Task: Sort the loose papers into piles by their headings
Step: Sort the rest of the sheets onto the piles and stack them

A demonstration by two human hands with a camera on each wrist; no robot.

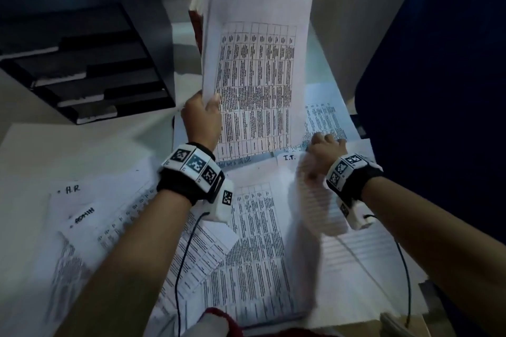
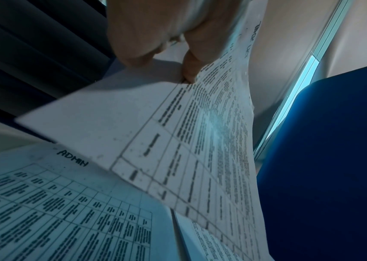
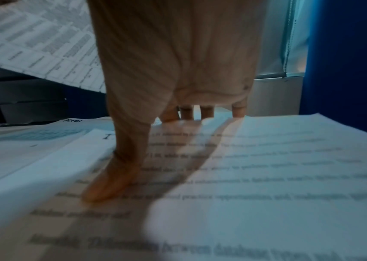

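The right hand [image 3: 173,70] grips a blurred text sheet [image 3: 256,176], thumb on top, fingers beneath.

Head cam looks down; wrist cams close, low (all share papers [image 1: 254,241]).

Matt white paper sheets [image 1: 257,68], printed in black; matt black plastic tray rack [image 1: 90,68].
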